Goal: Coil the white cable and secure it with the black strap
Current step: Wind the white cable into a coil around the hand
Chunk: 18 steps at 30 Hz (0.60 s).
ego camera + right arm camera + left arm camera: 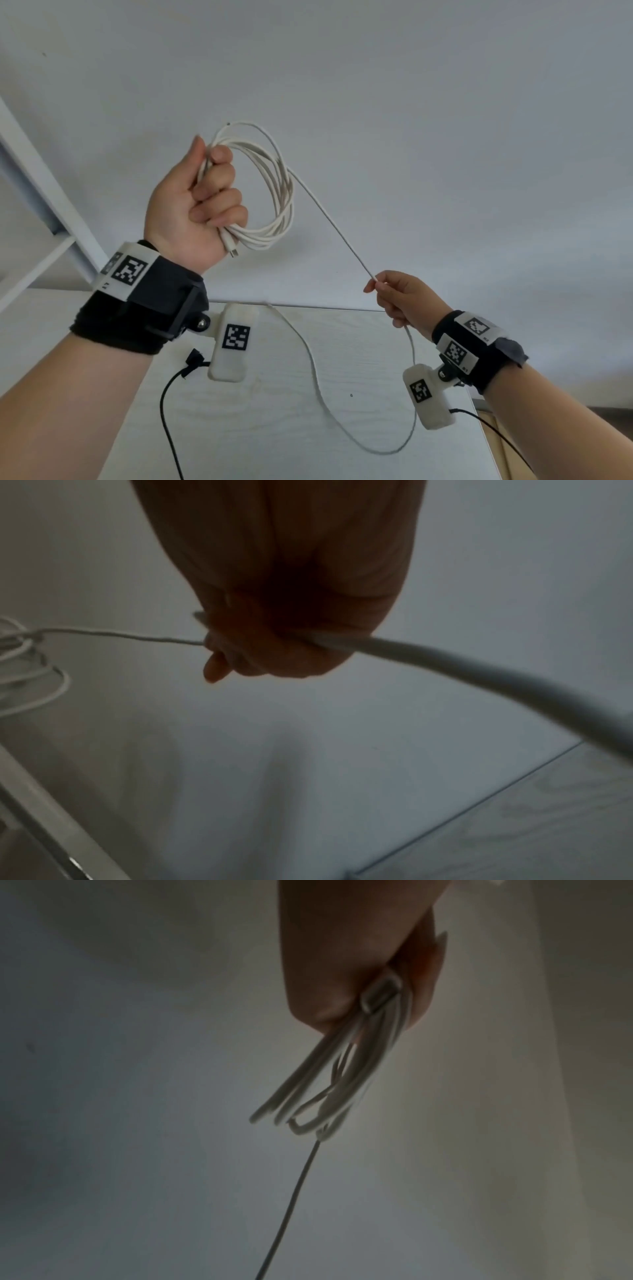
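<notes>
White cable (274,185) is partly coiled, several loops held up in front of the wall (411,85). Left hand (195,205) grips the loops in a fist, plug end (230,247) sticking out below. A taut run goes from the coil down to the right hand (400,298), which pinches it. The slack trails in a curve on the white table (308,445). Black strap isn't visible.

My head view is bright and evenly lit, with straight edges bowing toward the corners. Both wrist views are dim and soft; my hands (346,961) (291,588) show as dark, backlit shapes, the near cable (479,674) blurred.
</notes>
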Tool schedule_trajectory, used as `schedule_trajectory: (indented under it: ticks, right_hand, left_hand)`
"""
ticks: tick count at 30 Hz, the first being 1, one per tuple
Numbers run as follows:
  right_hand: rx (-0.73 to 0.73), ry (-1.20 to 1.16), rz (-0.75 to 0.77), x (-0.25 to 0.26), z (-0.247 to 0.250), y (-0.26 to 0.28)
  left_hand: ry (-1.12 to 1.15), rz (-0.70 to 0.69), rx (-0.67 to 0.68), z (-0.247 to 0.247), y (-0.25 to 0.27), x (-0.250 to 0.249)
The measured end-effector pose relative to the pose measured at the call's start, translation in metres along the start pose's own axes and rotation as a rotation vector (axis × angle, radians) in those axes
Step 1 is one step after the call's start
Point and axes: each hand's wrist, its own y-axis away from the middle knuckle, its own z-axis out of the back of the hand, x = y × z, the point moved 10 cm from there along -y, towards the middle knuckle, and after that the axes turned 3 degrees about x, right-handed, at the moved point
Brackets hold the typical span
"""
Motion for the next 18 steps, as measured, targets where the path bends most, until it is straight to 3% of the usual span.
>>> schedule_trajectory:
  ticks: [2,4,6,8,12,18]
  right_hand:
    - [-0.042,0.083,-0.013,-0.007,0.007,0.002]
    - [-0.088,0.175,-0.013,-0.007,0.011,0.003]
    - [-0.119,0.381,0.017,0.002,0.009,0.005]
    - [-0.098,0.587,0.059,0.012,-0.003,0.008]
    - [-0.011,0.777,0.098,0.026,-0.030,0.013]
    - [0.071,0.974,0.150,0.047,-0.060,0.019]
  left_hand:
    - [-0.063,-0.034,-0.052,0.003,0.001,-0.008]
    - [-0.293,-0.111,-0.213,0.012,0.005,-0.016]
    - [-0.487,-0.181,-0.357,0.017,0.008,-0.020]
    - [-0.544,-0.210,-0.416,0.019,0.007,-0.018]
    - [-0.605,-0.206,-0.487,0.027,0.005,-0.011]
    - [-0.622,-0.216,-0.426,0.030,0.002,-0.005]
